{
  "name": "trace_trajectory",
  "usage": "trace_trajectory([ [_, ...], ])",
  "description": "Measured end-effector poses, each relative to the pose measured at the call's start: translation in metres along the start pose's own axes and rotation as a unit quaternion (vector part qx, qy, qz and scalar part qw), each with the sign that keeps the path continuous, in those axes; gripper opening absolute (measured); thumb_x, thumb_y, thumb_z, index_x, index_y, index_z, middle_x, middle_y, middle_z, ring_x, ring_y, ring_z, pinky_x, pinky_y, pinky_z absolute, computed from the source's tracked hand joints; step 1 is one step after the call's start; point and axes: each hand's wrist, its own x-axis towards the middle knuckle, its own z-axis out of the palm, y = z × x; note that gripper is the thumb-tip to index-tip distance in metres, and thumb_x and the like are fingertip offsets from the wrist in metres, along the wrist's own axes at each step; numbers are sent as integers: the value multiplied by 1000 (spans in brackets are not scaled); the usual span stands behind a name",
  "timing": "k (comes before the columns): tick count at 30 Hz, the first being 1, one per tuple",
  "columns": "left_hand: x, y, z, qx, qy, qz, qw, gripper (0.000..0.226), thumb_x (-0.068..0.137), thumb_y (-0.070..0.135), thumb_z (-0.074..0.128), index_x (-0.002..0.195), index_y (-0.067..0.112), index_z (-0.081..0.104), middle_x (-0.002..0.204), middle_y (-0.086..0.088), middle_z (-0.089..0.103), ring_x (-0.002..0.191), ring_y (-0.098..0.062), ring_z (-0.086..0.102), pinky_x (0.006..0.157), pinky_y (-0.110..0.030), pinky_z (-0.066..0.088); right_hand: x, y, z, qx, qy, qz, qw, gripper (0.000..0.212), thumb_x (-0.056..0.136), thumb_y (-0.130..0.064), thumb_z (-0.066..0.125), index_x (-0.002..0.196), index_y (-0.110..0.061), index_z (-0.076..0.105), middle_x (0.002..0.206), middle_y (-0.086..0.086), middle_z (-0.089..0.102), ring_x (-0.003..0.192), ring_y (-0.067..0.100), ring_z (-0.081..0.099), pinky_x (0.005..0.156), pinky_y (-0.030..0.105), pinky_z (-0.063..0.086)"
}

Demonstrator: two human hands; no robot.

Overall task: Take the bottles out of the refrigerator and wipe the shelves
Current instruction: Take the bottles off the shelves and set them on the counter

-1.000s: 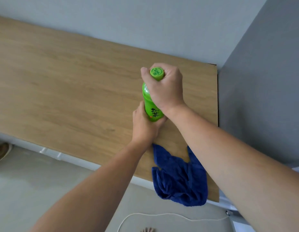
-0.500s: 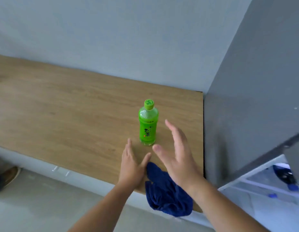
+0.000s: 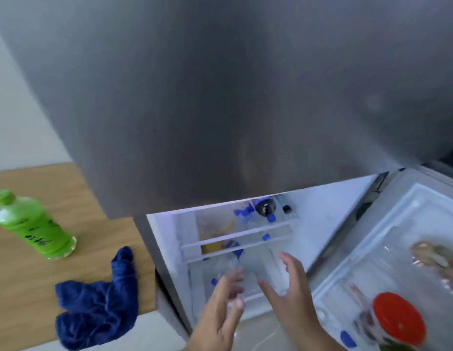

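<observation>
Both my hands reach toward the open fridge (image 3: 220, 122), fingers spread, holding nothing. My left hand (image 3: 224, 297) and right hand (image 3: 287, 290) frame a gap in front of the lower shelf (image 3: 235, 252). A clear bottle (image 3: 226, 264) with a blue label lies just beyond my left fingertips, seemingly on its side, its long axis running away from me into the fridge; blur hides the details. My left hand is nearer. More blue-capped bottles (image 3: 264, 209) sit higher and deeper. A green bottle (image 3: 34, 225) stands on the wooden counter (image 3: 22, 287) to my left, with the blue cloth (image 3: 101, 300) beside it.
</observation>
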Motion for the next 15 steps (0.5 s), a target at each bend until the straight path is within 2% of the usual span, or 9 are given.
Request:
trace_trajectory([
  [2, 56, -10, 29, 34, 2, -11, 999, 58, 92, 68, 41, 144, 43, 44, 140, 20, 55, 132, -10, 53, 106, -16, 41, 30, 23, -2, -4, 10, 20, 1000, 74, 75, -51, 72, 138, -21, 46, 135, 0, 52, 128, 17, 52, 108, 34, 42],
  [4, 126, -22, 42, 26, 22, -5, 999, 58, 94, 64, 39, 145, 37, 42, 148, 19, 49, 138, -3, 46, 114, -25, 39, 58, 47, 7, -11, 14, 19, 1000, 79, 76, -51, 73, 140, -12, 47, 139, 3, 51, 132, 19, 49, 111, 35, 42],
  [6, 182, -29, 45, 73, 23, 0, 997, 56, 99, 60, 40, 147, 33, 40, 149, 19, 44, 136, 1, 43, 117, -34, 37, 84, 66, 19, -17, 18, 34, 999, 81, 76, -46, 76, 143, -12, 45, 143, 3, 48, 136, 17, 45, 113, 32, 40],
  [7, 207, -37, 51, 82, 26, 5, 996, 51, 102, 53, 41, 147, 30, 41, 146, 16, 43, 134, -1, 42, 118, -33, 34, 96, 78, 26, -15, 23, 39, 999, 82, 76, -42, 79, 144, -14, 43, 145, 1, 46, 137, 16, 43, 114, 29, 39],
  [10, 281, -61, 59, 170, 58, -1, 984, 40, 105, 39, 46, 140, 20, 52, 136, -5, 52, 133, -20, 48, 109, -26, 32, 134, 110, 48, -8, 39, 30, 999, 85, 76, -35, 82, 147, -20, 38, 151, -2, 39, 141, 12, 36, 115, 19, 31],
  [11, 300, -67, 60, 177, 64, -3, 982, 39, 105, 37, 47, 138, 17, 53, 134, -8, 56, 130, -18, 53, 103, -22, 36, 146, 121, 56, 0, 35, 35, 999, 87, 76, -36, 83, 149, -22, 36, 153, -2, 36, 143, 12, 33, 115, 19, 29],
  [13, 335, -85, 60, 152, 61, 0, 987, 35, 106, 31, 49, 137, 16, 53, 130, -5, 62, 110, 2, 63, 88, -4, 41, 171, 141, 72, 0, 44, 26, 999, 92, 73, -39, 85, 149, -23, 35, 153, -2, 35, 143, 13, 32, 117, 25, 32],
  [14, 353, -94, 57, 148, 62, 17, 987, 39, 106, 29, 50, 141, 14, 52, 133, -4, 62, 108, 4, 62, 87, 1, 39, 182, 150, 79, -4, 51, 21, 998, 93, 71, -39, 86, 148, -23, 36, 152, -2, 36, 142, 15, 34, 117, 29, 35],
  [15, 369, -101, 56, 155, 66, 34, 985, 39, 106, 29, 49, 142, 14, 53, 137, -6, 62, 112, -1, 60, 92, -3, 41, 192, 158, 87, 0, 54, 22, 998, 95, 70, -39, 87, 148, -24, 36, 150, -1, 36, 140, 16, 37, 116, 32, 38],
])
